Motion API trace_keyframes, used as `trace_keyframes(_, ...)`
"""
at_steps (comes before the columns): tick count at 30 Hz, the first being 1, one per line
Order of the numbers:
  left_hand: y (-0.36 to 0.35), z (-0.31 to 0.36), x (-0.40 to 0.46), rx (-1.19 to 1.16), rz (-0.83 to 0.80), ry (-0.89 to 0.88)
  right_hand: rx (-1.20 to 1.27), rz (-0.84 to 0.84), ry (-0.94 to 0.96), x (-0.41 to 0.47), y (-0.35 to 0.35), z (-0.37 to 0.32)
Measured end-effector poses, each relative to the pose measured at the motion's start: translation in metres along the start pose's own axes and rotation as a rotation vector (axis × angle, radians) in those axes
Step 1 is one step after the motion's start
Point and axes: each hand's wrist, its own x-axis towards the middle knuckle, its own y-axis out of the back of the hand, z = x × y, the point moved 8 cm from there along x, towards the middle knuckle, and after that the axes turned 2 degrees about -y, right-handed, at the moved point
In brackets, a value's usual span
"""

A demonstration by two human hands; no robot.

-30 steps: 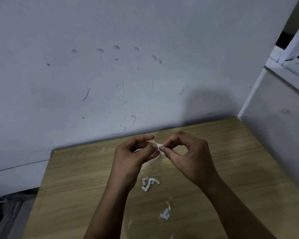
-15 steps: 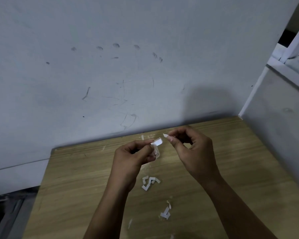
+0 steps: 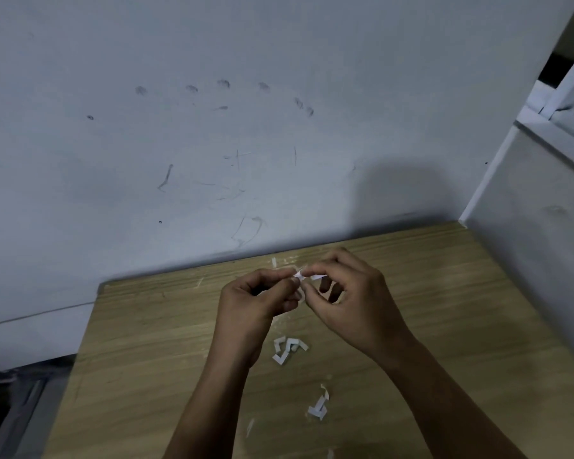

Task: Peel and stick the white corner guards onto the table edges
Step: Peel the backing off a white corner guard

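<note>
A scuffed pale wall [image 3: 212, 144] fills the upper part of the view, marked with dark smudges and thin scratches, and meets a second wall face [image 3: 537, 233] at the right, above which a white window frame [image 3: 564, 94] shows in the corner. Below them a wooden table [image 3: 153, 366] with light grain runs up to the wall, its far left corner visible. Above the table's middle, both forearms reach in from the bottom edge and the two hands meet. The left hand [image 3: 252, 303] has its fingers curled, thumb and forefinger pinching a small white corner guard [image 3: 298, 275] held just off the tabletop. The right hand [image 3: 352, 303] is also curled, its thumb and forefinger pinching the same small piece from the other side, with a white strip [image 3: 318, 277] sticking out by its fingertips; whether that strip is backing or part of the guard cannot be told. On the table near the wrists lies a loose cluster of white guard pieces [image 3: 287, 351], and nearer the viewer another white piece [image 3: 318, 407] with a curled scrap above it.
</note>
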Motion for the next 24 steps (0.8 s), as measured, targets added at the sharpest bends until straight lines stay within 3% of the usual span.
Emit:
trace_keyframes(4,0.000,-0.001,0.001,0.014,-0.006,-0.004,-0.055,-0.009,0.051,0.001,-0.002,0.000)
trace_keyframes(7,-0.002,0.000,0.003,0.019,-0.014,-0.010,0.065,-0.007,-0.099,0.002,-0.003,0.012)
trace_keyframes(11,-0.005,-0.002,0.003,0.004,0.032,-0.025,0.595,-0.110,-0.530,-0.004,-0.020,0.041)
trace_keyframes(16,-0.012,-0.005,0.003,0.008,0.038,-0.032,1.097,-0.122,-0.835,-0.017,-0.039,0.050)
trace_keyframes(24,-0.016,-0.011,0.002,-0.023,0.094,-0.033,1.188,0.059,-0.956,-0.030,-0.044,0.056)
